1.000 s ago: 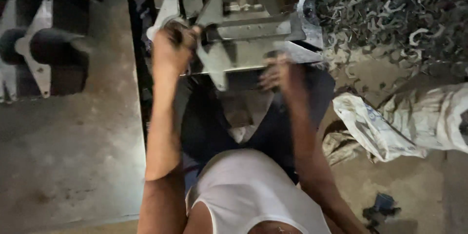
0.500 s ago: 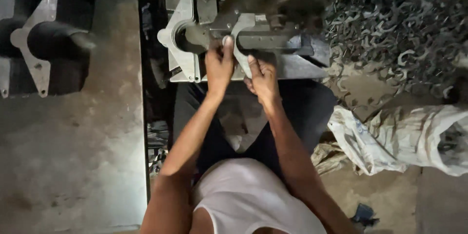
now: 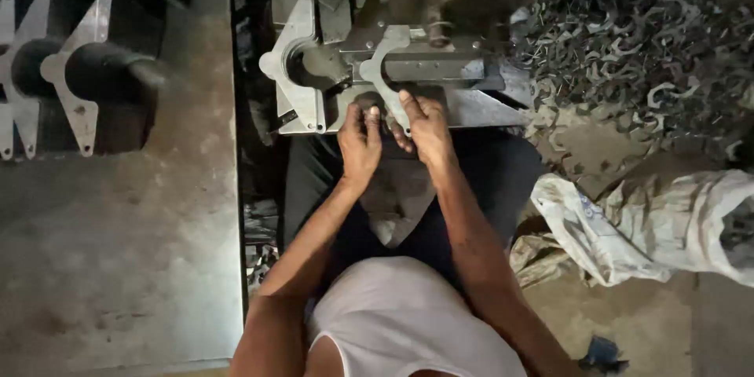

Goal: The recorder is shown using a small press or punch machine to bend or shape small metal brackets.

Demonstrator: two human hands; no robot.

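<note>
Hands (image 3: 393, 133) seemingly grip bracket (image 3: 385, 71), lying crosswise.

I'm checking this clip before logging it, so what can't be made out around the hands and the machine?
Head view only:
- What the left hand and right hand grip: covered by their fingers.
- Top of the metal machine: blurred and dark.
- Single pieces in the scrap pile: too small, dim.
- Contents of the white sack: cut off at the right edge.

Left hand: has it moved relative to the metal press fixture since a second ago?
Yes. The left hand has come down off the grey bracket toward the fixture's front edge, beside the right hand.
</note>
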